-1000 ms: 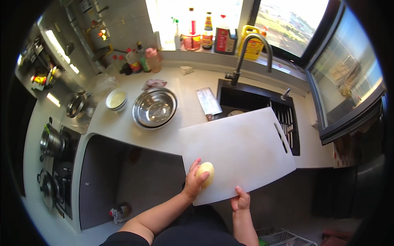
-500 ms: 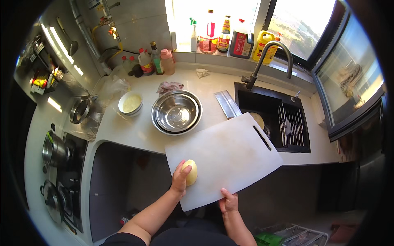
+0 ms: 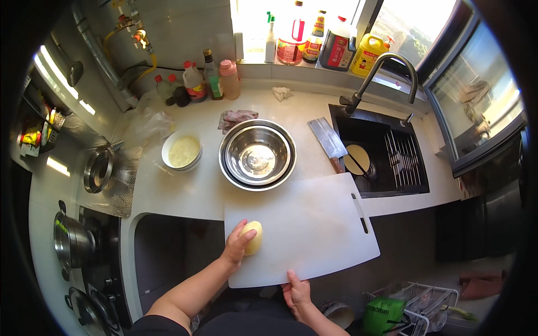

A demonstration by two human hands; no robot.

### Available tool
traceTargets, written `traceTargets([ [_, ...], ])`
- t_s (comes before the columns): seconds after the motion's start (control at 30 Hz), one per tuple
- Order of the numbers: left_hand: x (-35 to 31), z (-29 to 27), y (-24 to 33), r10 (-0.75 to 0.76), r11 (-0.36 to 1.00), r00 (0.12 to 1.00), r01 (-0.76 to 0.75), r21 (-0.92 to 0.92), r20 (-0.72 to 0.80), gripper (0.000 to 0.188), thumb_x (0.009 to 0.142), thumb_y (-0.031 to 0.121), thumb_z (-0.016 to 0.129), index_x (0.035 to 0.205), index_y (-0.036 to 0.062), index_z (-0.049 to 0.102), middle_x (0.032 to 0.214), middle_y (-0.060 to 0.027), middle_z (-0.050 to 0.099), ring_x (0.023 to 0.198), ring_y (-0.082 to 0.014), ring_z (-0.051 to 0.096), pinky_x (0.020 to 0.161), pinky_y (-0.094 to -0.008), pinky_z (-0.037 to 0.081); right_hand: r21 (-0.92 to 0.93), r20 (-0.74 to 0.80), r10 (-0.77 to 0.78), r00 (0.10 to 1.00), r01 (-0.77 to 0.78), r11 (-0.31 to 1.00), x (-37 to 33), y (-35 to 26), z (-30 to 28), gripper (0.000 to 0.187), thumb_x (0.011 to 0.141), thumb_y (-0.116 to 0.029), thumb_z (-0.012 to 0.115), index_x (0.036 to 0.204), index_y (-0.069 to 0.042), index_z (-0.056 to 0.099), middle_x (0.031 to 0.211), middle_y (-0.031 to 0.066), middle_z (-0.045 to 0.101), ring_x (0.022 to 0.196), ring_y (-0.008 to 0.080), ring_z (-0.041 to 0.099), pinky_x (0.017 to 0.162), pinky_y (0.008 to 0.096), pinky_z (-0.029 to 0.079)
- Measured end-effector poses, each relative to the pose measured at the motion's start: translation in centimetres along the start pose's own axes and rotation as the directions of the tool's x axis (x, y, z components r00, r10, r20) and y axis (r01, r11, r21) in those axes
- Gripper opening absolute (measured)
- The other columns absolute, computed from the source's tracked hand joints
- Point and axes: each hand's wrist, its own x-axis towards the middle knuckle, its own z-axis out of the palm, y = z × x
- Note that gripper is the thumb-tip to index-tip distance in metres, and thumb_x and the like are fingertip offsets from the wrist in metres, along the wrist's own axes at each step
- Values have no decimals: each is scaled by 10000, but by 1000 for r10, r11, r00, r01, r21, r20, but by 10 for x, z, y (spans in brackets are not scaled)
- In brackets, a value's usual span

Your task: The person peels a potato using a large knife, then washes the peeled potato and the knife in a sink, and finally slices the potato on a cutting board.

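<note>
from my remote seat i see the left hand (image 3: 236, 245), fingers clamped on a pale yellow, oval peeled potato (image 3: 254, 237) at lower centre, likely firm, slippery and best cupped mid-body, and the right hand (image 3: 296, 292) pinching the lower edge of a probably stiff, white rectangular plastic board (image 3: 302, 227)

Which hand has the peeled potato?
The left hand, its thumb against the peeled potato; the right hand holds only the near edge of the cutting board.
</note>
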Motion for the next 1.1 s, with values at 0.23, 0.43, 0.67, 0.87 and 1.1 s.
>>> traceTargets([
  [0.23, 26, -27, 30, -20, 998, 999, 17, 68, 42, 977, 782, 460, 705, 1510, 27, 218, 1099, -103, 575, 878, -226, 631, 798, -351, 523, 27, -23, 51, 998, -50, 998, 16, 17, 39, 324, 944, -42, 588, 1256, -32, 502, 1190, 105, 583, 1029, 234, 625, 859, 369, 555],
  [0.43, 51, -27, 62, -1, 1000, 999, 0, 12, 38, 953, 785, 492, 691, 1510, 66, 242, 1064, -94, 580, 831, -231, 640, 701, -352, 521, 6, -22, -51, 998, 51, 999, 53, 11, 71, 267, 935, -46, 607, 1193, -16, 544, 1088, 92, 617, 950, 197, 627, 773, 331, 541],
  [0.67, 81, -30, 85, 32, 999, 998, -32, 11, 59, 906, 798, 476, 693, 1457, 7, 286, 1018, -102, 588, 804, -212, 628, 711, -334, 524, 0, 55, -57, 997, 57, 998, 106, 12, 78, 304, 944, -56, 591, 1239, -21, 525, 1159, 94, 613, 1029, 212, 631, 877, 366, 547],
  [0.87, 103, -37, 75, 119, 992, 993, -119, 36, 14, 872, 781, 491, 691, 1432, 17, 357, 1051, -94, 576, 864, -216, 622, 755, -348, 521, -91, 64, -23, 998, 29, 995, 137, 21, 75, 288, 942, -156, 630, 1195, -42, 552, 1132, 77, 632, 990, 195, 644, 834, 367, 566],
  [1.1, 133, -69, 54, 175, 975, 984, -170, 143, -20, 912, 782, 464, 700, 1437, -64, 346, 1437, -170, 409, 1295, -256, 428, 1060, -353, 349, -392, -13, 218, 976, -205, 897, 149, 24, 78, 445, 934, -416, 632, 1141, -24, 593, 997, 101, 683, 856, 212, 685, 686, 330, 573],
])
